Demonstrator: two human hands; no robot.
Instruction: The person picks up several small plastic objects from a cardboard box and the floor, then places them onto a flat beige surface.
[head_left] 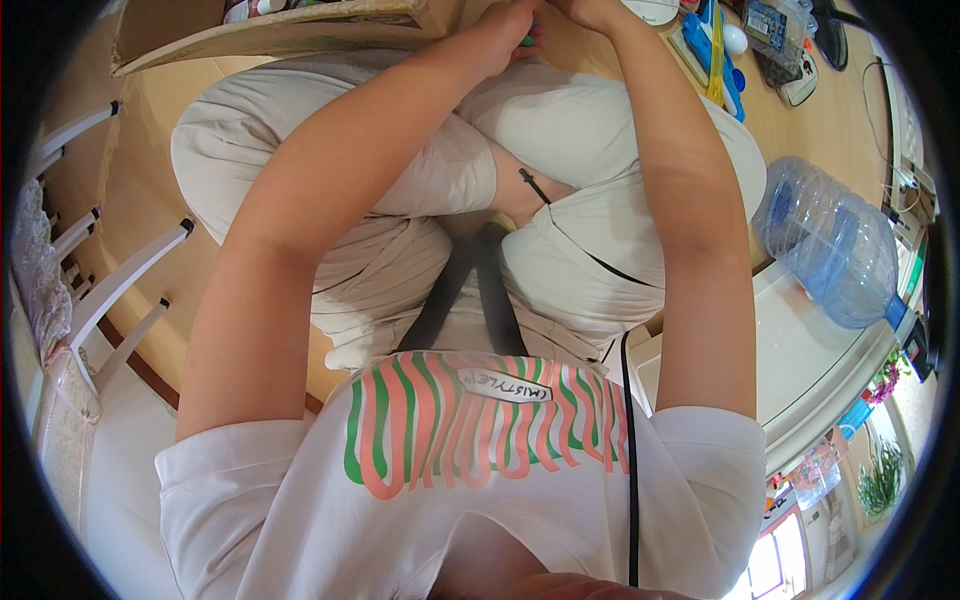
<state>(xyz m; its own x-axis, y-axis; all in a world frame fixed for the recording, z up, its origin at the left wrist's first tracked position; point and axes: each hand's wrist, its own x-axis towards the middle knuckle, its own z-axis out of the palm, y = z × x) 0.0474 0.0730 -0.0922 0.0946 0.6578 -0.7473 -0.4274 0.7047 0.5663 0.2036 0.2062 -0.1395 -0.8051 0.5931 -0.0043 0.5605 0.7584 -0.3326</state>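
Note:
Both my forearms reach forward over my crossed legs, and my hands meet close together at the top edge of the head view. My left hand (pixel 513 32) has its fingers curled, and a small green bit (pixel 527 42) shows at them; what it belongs to I cannot make out. Beside it, my right hand (pixel 592 10) is mostly cut off by the edge, so its fingers and anything in them are hidden. Close to my left forearm stands an open cardboard box (pixel 270 38) with small red and white things inside.
Right of my right hand lie a blue tool (pixel 706 45), a yellow strip (pixel 716 60), a white ball (pixel 735 39) and a clear plastic packet (pixel 765 25). A large water jug (pixel 832 240) lies by my right knee. White furniture legs (pixel 130 275) stand left on the wooden floor.

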